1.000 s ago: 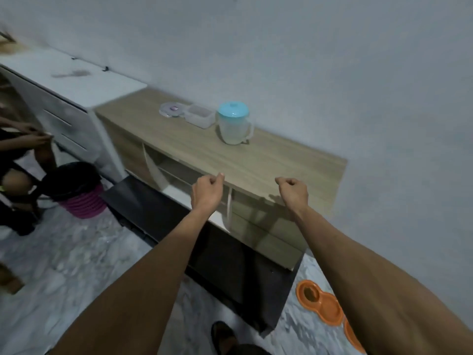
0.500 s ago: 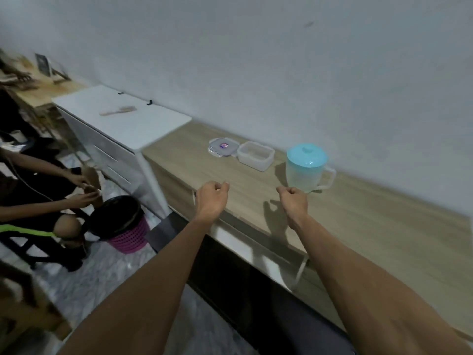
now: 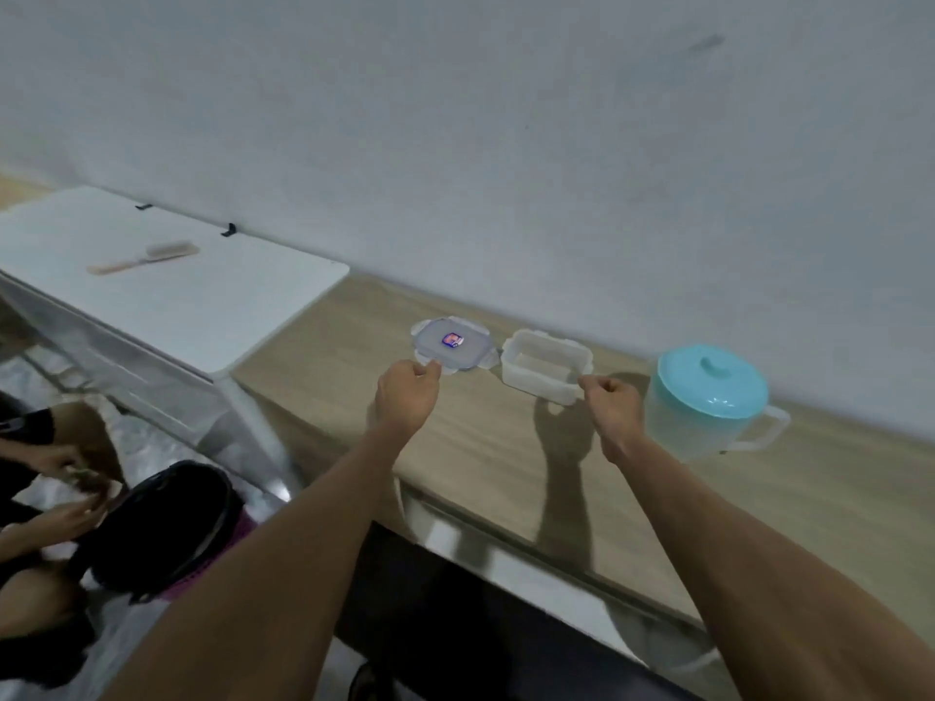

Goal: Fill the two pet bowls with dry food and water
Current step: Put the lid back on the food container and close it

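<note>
Your clear rectangular plastic tub (image 3: 546,364) stands open near the back edge of the wooden worktop (image 3: 480,447), close to the grey wall. Its clear clip lid (image 3: 453,344) lies flat just beside it at 9 o'clock. The translucent jug with a teal lid (image 3: 708,402) stands apart at 3 o'clock. Your left hand (image 3: 407,399) and right hand (image 3: 614,407) hover at the tub's 7 and 5 o'clock, curled and gripping nothing. Bare wood runs from them to the near edge. A white cabinet (image 3: 177,296) adjoins the worktop at 9 o'clock.

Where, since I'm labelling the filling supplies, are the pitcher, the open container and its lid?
pitcher (image 3: 698,427): head view, on its translucent body, below the top.
container (image 3: 539,384): head view, on its front wall.
lid (image 3: 435,346): head view, on its flat top, left of centre.
</note>
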